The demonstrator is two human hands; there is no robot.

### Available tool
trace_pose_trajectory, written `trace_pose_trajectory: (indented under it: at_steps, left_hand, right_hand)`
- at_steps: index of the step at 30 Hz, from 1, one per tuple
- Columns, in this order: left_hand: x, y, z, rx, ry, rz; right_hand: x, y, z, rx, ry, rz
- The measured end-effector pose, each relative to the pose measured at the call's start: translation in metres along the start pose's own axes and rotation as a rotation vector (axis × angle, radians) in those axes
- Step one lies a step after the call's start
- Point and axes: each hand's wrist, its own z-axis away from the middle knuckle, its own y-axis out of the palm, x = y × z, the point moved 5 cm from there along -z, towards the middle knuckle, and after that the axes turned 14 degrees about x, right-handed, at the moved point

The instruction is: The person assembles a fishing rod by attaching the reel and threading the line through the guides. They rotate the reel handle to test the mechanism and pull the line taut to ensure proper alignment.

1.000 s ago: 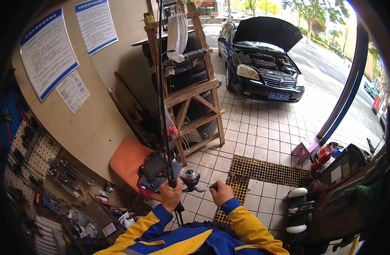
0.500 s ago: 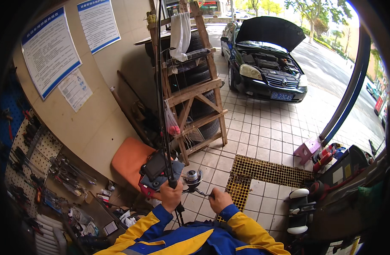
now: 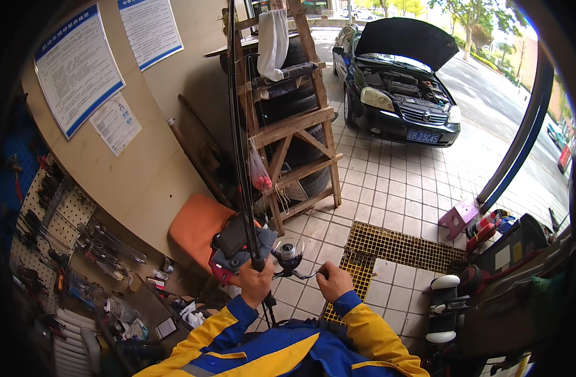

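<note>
A long black fishing rod [image 3: 241, 169] rises almost upright in front of me, its top running out of view. My left hand [image 3: 256, 286] is wrapped round its grip. Beside that hand, on the rod's right, sits a spinning reel [image 3: 289, 254] with a silver spool. From the reel a crank handle [image 3: 306, 275] reaches right, and my right hand [image 3: 335, 283] is closed on its end; the knob is hidden by the fingers. Behind the rod, a dark bag [image 3: 237, 248] rests on an orange chair [image 3: 197, 221].
A wooden ladder [image 3: 294, 132] stands before stacked tyres [image 3: 294, 107]. A black car [image 3: 398, 94] has its hood up. Yellow floor grating [image 3: 401, 245], a pink stool [image 3: 458, 218] and a wheeled creeper [image 3: 443, 308] are to the right. Tools hang on a pegboard [image 3: 37, 232] at left.
My right hand has moved up a little with the crank handle, which has turned from slanting down to nearly level. My left hand keeps its grip on the rod. The view has shifted slightly.
</note>
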Motion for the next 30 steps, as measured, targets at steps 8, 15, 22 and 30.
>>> trace_pose_trajectory:
  at_steps: [8,15,22,30]
  left_hand:
    - [0.005,-0.002,0.005,0.02,-0.033,0.039]
    - [-0.007,0.003,0.01,0.047,-0.037,0.028]
    - [-0.013,0.002,0.019,0.059,-0.019,0.022]
    - [-0.013,0.0,0.025,0.036,-0.031,0.06]
  right_hand:
    - [0.007,0.044,0.033,0.255,0.002,0.168]
    - [0.062,0.043,0.054,0.312,-0.134,0.043]
    - [0.082,0.022,0.06,0.236,-0.114,-0.036]
    - [0.088,0.015,0.068,0.249,-0.103,-0.167]
